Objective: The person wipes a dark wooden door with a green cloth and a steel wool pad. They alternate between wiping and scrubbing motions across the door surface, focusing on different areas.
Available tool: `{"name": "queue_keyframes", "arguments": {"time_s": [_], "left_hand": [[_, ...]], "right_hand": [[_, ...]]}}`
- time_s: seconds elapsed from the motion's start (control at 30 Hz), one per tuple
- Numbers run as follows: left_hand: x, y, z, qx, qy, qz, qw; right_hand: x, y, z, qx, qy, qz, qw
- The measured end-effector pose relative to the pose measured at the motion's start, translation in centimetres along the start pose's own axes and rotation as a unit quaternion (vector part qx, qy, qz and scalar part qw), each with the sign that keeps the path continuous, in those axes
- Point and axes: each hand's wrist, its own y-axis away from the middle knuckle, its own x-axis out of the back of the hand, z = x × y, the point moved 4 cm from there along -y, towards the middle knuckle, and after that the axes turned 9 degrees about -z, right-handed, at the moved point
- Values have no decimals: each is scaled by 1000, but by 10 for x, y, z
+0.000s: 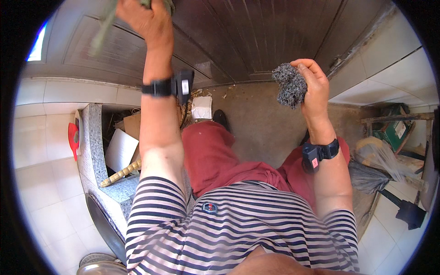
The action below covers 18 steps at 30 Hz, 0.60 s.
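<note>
My left hand [149,22] is raised at the upper left, in front of a dark brown panelled door [240,41]. Its fingers are closed around a green, cloth-like thing [103,34], blurred and partly cut off by the top of the view. At the right, my right hand [317,87] grips a grey metal-wire scouring pad [291,86] between thumb and fingers. The scourer is held well above the concrete floor [264,117], apart from the door.
To the left, a granite-edged nook [92,137] holds cardboard and white board, with a ridged bamboo-like stick [122,173] at its edge. White paper [201,107] and scraps lie on the floor. A rack [398,118] with a green box [392,132] and plastic bags stands at right.
</note>
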Motion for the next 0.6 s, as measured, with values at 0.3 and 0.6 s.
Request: {"name": "queue_keyframes", "arguments": {"time_s": [0.3,0.6], "left_hand": [[-55,175,33,-30,99,-179,978],[-30,264,13,174,-10,-566,806]], "right_hand": [[-4,9,-5,-36,-55,-11,998],[-1,-2,14,-26,12,5,1000]]}}
